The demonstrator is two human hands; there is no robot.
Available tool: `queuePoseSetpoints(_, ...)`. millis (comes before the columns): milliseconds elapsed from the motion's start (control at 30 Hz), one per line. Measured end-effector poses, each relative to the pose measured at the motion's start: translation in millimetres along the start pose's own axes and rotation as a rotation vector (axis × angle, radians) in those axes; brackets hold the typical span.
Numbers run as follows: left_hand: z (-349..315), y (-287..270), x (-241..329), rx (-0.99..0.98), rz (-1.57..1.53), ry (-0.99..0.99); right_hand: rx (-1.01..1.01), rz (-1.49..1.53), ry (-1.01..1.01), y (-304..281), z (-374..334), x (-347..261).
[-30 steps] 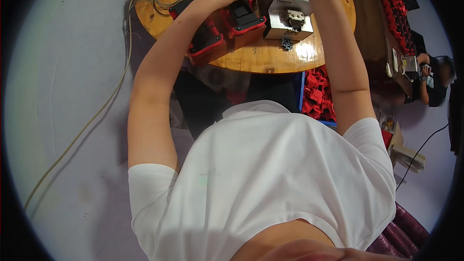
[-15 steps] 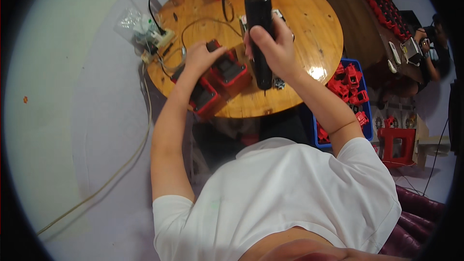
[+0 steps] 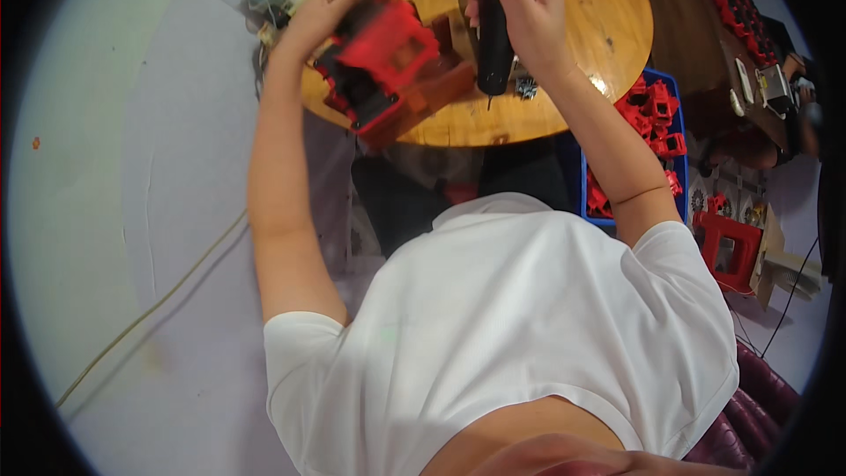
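Since half a second ago the left hand (image 3: 310, 19) has lifted the red-and-black housing (image 3: 381, 62) up off the bench (image 3: 608, 26), tilting it — its outline is blurred with motion — while the right hand (image 3: 520, 13) has kept the black electric screwdriver (image 3: 493, 26) upright at about the same spot.

Head view: the round wooden bench lies at the top of the picture. The left arm reaches out almost straight from the shoulder, and the left fingers are closed around the housing's far left end, holding it just above the bench's near-left edge. A second red piece (image 3: 432, 92) lies under it on the bench. The right arm is bent at the elbow, forearm rising to the bench's middle; its fingers are wrapped around the screwdriver's barrel, thumb up along it, bit pointing down toward the near edge, clear of the wood. A small dark metal part (image 3: 527, 86) sits just beside the bit.

The step in hand looks like bringing the housing to the driver between fastenings. Next, I judge, the housing must be steadied — blur gone — and its screw hole turned under the bit.

A blue bin of red parts (image 3: 656, 110) stands on the floor beside the bench's right edge.
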State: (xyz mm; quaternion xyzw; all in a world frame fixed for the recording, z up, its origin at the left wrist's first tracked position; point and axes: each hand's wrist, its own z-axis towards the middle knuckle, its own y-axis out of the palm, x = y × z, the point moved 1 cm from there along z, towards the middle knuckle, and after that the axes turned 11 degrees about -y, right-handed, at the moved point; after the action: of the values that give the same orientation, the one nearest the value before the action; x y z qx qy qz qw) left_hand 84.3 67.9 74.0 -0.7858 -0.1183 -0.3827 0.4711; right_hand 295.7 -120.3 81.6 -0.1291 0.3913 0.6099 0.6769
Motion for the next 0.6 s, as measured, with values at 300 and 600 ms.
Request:
queuePoseSetpoints(300,-55,30,0,-0.626,-0.072,-0.271,-0.184,-0.363,0.242,13,-67,67)
queuePoseSetpoints(600,-57,-44,-38,-0.433,-0.617,0.02,-0.121,-0.17,0.291,27,-66,78)
